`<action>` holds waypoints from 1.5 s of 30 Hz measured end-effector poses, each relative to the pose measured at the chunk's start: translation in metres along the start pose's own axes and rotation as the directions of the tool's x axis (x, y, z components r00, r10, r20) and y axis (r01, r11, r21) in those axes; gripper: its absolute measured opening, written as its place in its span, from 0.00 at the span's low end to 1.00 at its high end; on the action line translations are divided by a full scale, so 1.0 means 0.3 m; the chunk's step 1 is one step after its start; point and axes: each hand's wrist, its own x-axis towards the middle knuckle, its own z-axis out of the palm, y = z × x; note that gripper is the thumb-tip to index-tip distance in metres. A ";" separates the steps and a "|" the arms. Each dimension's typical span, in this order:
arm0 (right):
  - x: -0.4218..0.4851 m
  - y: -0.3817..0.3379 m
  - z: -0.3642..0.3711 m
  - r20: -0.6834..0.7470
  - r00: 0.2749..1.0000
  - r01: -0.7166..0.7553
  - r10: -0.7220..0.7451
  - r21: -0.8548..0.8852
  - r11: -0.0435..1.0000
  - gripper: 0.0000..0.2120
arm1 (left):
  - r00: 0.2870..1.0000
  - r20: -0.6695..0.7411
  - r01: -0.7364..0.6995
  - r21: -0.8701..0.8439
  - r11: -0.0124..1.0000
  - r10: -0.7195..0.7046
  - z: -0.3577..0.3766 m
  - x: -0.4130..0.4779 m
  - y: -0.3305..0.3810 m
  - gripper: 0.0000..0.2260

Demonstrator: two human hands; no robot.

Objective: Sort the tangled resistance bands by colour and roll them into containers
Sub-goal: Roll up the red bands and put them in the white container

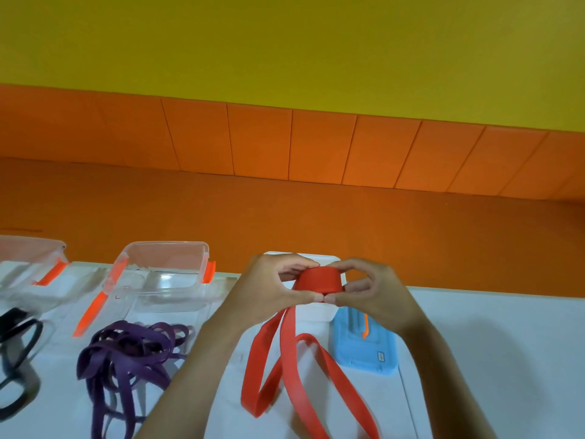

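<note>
both hands [272, 288] [370, 291] pinching red band [318, 282] roll, white table [474, 327] under them, orange floor [285, 217] and yellow wall [285, 42] beyond

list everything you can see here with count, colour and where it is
red band: one, red, part rolled between both hands, tail trailing on the table
purple bands: tangle, count unclear, purple, left of the red band
black bands: count unclear, black, left edge
clear containers: two, clear with orange clips, back left
white container: one, white, behind the roll, mostly hidden
blue lid: one, blue, right of the red tail
table: one, white
left hand: pinches the roll
right hand: pinches the roll
</note>
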 end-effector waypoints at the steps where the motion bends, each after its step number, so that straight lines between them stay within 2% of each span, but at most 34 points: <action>1: 0.002 -0.011 -0.007 -0.011 1.000 0.025 -0.025 0.013 1.000 0.22 | 1.000 0.005 0.000 -0.023 1.000 0.000 -0.004 -0.001 0.004 0.22; 5: -0.010 -0.004 0.005 -0.078 0.993 0.110 -0.091 0.291 0.950 0.23 | 1.000 0.022 0.007 -0.172 0.985 -0.003 -0.011 -0.010 0.003 0.26; 7: -0.013 0.019 0.039 -0.092 0.994 0.092 -0.064 0.343 0.935 0.24 | 0.999 -0.022 0.019 -0.213 0.977 -0.024 -0.011 -0.014 -0.006 0.24; 8: -0.015 0.027 0.053 -0.075 0.996 0.068 -0.046 0.328 0.942 0.23 | 0.999 -0.035 0.017 -0.175 0.984 -0.024 -0.012 -0.015 -0.010 0.24; 10: -0.013 0.035 0.052 -0.012 1.000 0.017 -0.015 0.191 0.981 0.21 | 0.999 -0.034 0.008 -0.048 0.999 -0.009 -0.012 -0.021 -0.019 0.22; 12: -0.011 0.020 0.032 0.059 0.998 -0.016 0.012 0.068 0.998 0.26 | 0.999 -0.025 -0.022 0.009 1.000 0.023 -0.005 -0.029 -0.012 0.22; 14: -0.006 -0.006 0.010 0.063 0.998 0.001 -0.002 0.009 1.000 0.28 | 0.998 -0.029 -0.053 0.022 0.998 0.053 0.012 -0.029 -0.001 0.22; 16: 0.001 -0.037 -0.001 0.017 0.999 0.052 -0.052 -0.011 0.999 0.25 | 0.997 -0.057 -0.052 -0.040 0.998 0.049 0.028 -0.022 0.001 0.22; 18: 0.007 -0.059 -0.006 -0.045 0.995 0.090 -0.088 0.047 0.995 0.23 | 0.995 -0.100 -0.012 -0.199 0.980 -0.008 0.034 -0.018 0.001 0.26; 20: 0.007 -0.067 0.005 -0.111 0.988 0.127 -0.109 0.165 0.978 0.21 | 0.992 -0.114 0.020 -0.287 0.958 -0.055 0.026 -0.015 0.007 0.26; 22: 0.005 -0.059 0.032 -0.143 0.985 0.141 -0.100 0.319 0.937 0.20 | 0.991 -0.120 0.030 -0.264 0.964 -0.063 0.010 -0.011 0.016 0.23; 24: 0.002 -0.053 0.052 -0.129 0.988 0.123 -0.080 0.377 0.918 0.21 | 0.991 -0.113 0.041 -0.227 0.973 -0.068 -0.010 -0.007 0.017 0.22; 28: 0.008 -0.057 0.047 -0.119 0.991 0.093 -0.067 0.226 0.970 0.22 | 0.994 -0.043 0.090 -0.122 0.988 -0.096 -0.012 -0.001 -0.005 0.22; 31: 0.014 -0.057 0.046 -0.119 0.990 0.089 -0.079 0.083 0.993 0.22 | 0.991 -0.082 0.098 -0.082 0.992 -0.105 0.022 -0.007 -0.031 0.22; 34: 0.022 -0.061 0.038 -0.101 0.991 0.079 -0.087 -0.081 0.994 0.22 | 0.988 -0.090 0.116 -0.111 0.987 -0.126 0.043 -0.023 -0.048 0.23; 38: 0.017 -0.047 0.030 -0.161 0.983 0.104 -0.090 0.083 0.991 0.21 | 0.985 -0.094 0.111 -0.282 0.953 -0.142 0.033 -0.049 -0.048 0.27; 40: 0.015 -0.040 0.034 -0.159 0.984 0.106 -0.081 0.155 0.982 0.22 | 0.983 -0.102 0.115 -0.310 0.944 -0.153 0.026 -0.052 -0.031 0.30; 42: 0.012 -0.037 0.038 -0.116 0.991 0.089 -0.073 0.144 0.986 0.23 | 0.985 -0.084 0.124 -0.270 0.955 -0.152 0.024 -0.048 -0.012 0.28; 45: 0.011 -0.034 0.035 -0.079 0.995 0.058 -0.056 0.024 0.998 0.22 | 0.990 -0.053 0.124 -0.136 0.983 -0.132 0.015 -0.037 0.006 0.25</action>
